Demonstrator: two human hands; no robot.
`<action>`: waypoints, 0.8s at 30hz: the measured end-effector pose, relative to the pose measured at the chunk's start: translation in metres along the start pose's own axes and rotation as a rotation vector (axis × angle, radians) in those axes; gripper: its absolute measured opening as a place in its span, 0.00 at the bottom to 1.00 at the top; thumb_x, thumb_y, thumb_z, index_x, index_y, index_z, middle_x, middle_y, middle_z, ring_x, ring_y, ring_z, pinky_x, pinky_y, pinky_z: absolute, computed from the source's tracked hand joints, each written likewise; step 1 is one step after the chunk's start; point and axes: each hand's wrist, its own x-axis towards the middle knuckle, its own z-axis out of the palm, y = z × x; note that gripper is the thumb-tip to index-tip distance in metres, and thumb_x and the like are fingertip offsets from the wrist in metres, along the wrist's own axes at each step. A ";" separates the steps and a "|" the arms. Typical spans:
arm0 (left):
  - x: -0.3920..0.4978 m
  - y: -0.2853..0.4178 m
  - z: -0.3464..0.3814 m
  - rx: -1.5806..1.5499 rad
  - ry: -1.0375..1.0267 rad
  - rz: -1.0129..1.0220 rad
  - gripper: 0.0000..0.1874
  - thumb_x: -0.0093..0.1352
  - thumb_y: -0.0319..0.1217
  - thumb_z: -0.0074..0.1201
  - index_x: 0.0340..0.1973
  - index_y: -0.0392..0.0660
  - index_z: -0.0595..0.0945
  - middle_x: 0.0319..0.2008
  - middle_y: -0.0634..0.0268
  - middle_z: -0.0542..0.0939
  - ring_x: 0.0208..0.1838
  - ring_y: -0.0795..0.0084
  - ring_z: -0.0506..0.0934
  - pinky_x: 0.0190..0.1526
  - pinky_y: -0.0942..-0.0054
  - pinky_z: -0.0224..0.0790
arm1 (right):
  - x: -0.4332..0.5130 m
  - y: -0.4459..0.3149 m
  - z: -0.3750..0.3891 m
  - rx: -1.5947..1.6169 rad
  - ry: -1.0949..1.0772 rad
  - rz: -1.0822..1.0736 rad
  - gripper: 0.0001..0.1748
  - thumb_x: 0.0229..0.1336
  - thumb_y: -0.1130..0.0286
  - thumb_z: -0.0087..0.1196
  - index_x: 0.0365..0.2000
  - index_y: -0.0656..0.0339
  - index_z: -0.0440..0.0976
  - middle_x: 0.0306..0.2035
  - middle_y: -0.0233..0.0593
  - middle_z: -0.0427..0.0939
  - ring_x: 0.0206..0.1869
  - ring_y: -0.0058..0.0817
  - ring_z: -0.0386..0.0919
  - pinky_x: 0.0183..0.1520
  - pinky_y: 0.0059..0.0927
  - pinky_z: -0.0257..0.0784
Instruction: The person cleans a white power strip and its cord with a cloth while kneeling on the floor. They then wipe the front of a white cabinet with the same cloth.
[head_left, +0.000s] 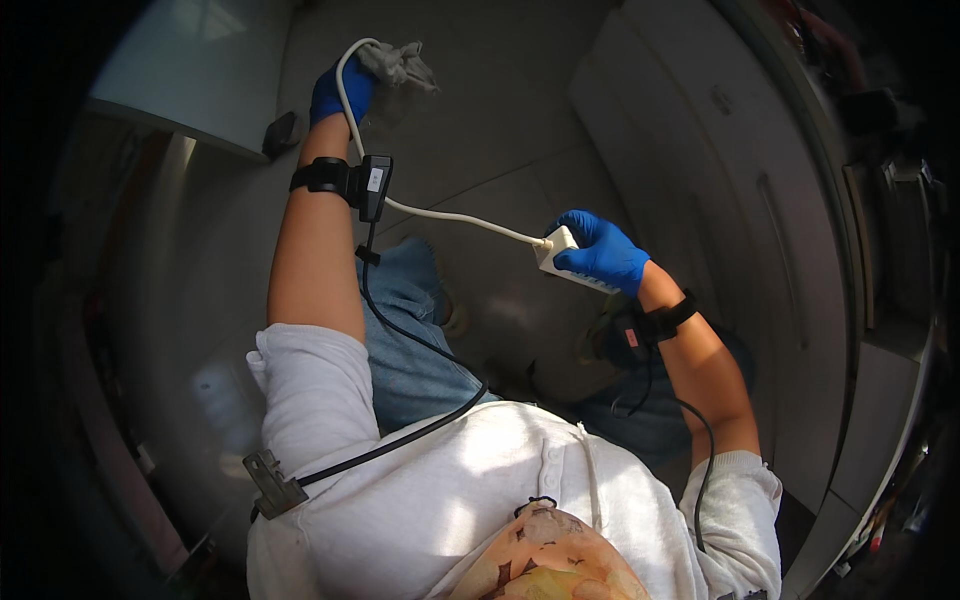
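Note:
My left hand (341, 94), in a blue glove, is stretched far out in front of me and closed on a crumpled grey cloth (401, 66). A white power cord (442, 215) loops up beside the cloth and comes down past my left wrist. Whether the cloth wraps the cord is hard to see. The cord ends at a white power strip (562, 241), tilted in the air. My right hand (604, 253), also gloved in blue, grips this strip with thumb and fingers, hiding part of it; a row of sockets shows along its lower side.
Pale drawer fronts (720, 187) line the right side. At upper left stands a white panel-like piece of furniture (202, 67), with a small dark object (280, 135) at its corner. Grey floor tiles (495, 150) lie below. Black devices with cables are strapped to both wrists.

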 end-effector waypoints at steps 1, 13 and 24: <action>-0.004 0.005 0.000 0.168 -0.096 -0.137 0.23 0.75 0.45 0.42 0.55 0.42 0.80 0.50 0.49 0.82 0.52 0.53 0.81 0.55 0.61 0.73 | -0.002 -0.002 0.000 -0.026 0.029 -0.018 0.24 0.46 0.65 0.65 0.46 0.57 0.76 0.43 0.39 0.80 0.46 0.31 0.80 0.52 0.31 0.75; -0.013 -0.016 -0.017 0.397 -0.098 -0.370 0.24 0.76 0.44 0.35 0.53 0.43 0.81 0.58 0.50 0.78 0.58 0.50 0.78 0.60 0.55 0.69 | -0.012 0.006 -0.006 0.130 0.255 -0.157 0.22 0.52 0.69 0.66 0.48 0.57 0.74 0.44 0.37 0.82 0.44 0.28 0.82 0.48 0.32 0.79; -0.137 0.147 0.006 0.202 0.031 1.143 0.23 0.62 0.25 0.60 0.53 0.56 0.81 0.51 0.69 0.82 0.51 0.66 0.80 0.55 0.70 0.75 | -0.007 -0.002 -0.006 0.054 0.448 -0.239 0.21 0.55 0.62 0.67 0.47 0.57 0.75 0.44 0.35 0.78 0.45 0.29 0.80 0.48 0.30 0.76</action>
